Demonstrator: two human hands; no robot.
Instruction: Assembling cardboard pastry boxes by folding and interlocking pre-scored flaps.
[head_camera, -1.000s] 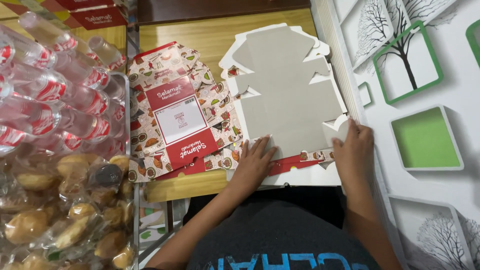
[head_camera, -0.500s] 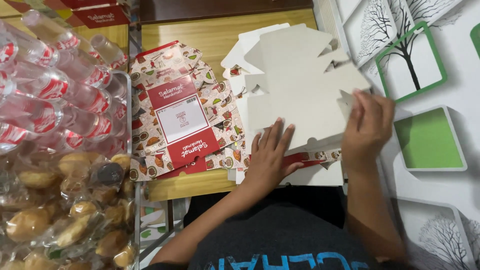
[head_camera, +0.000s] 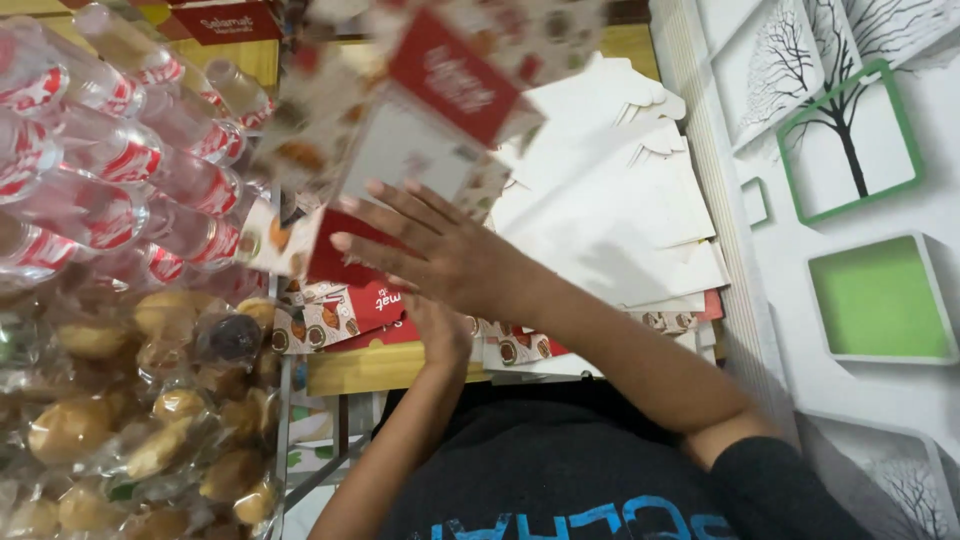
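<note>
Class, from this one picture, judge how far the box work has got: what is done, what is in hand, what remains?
Done: no folded-up box shows anywhere. In hand: the right hand lifts one printed box blank, blurred in mid-air; the left hand lies under that arm, on the printed blanks lying flat on the table. Left: the stack of white-side-up blanks remains flat.

bottles (head_camera: 110, 170) left, box blanks (head_camera: 610, 210) right, pastries (head_camera: 130, 420) below bottles

The right hand (head_camera: 440, 250), fingers spread, lifts a blurred printed box blank (head_camera: 420, 110) above the white stack of flat blanks (head_camera: 620, 220) on the wooden table (head_camera: 390, 368), with the left hand (head_camera: 440, 335) beneath it, bottles (head_camera: 110, 160) far left.
</note>
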